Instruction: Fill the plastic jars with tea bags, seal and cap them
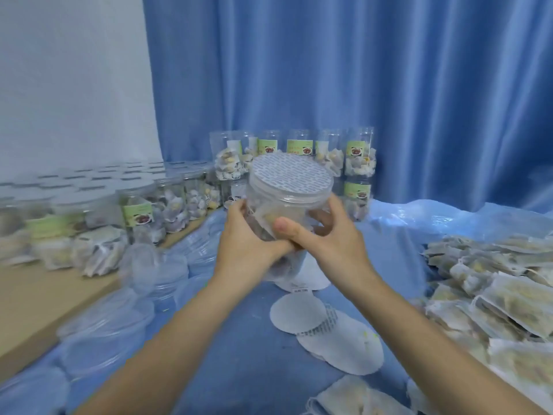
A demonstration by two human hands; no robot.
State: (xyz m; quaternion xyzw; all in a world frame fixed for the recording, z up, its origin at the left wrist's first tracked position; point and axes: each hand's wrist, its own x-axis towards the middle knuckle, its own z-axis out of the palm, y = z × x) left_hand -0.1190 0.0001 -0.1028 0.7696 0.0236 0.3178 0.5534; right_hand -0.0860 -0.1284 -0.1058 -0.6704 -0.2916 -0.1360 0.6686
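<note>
Between both hands (248, 235), sealed jar (287, 202)

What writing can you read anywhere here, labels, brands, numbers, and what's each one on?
No text here can be read.
Seal disc on the held jar: repeating grey print, too blurred.
Green labels on the jars at the back: writing and a food picture, too small.
Green label on a left jar: blurred.
Loose disc below the hands: small dark marks, unreadable.
</note>
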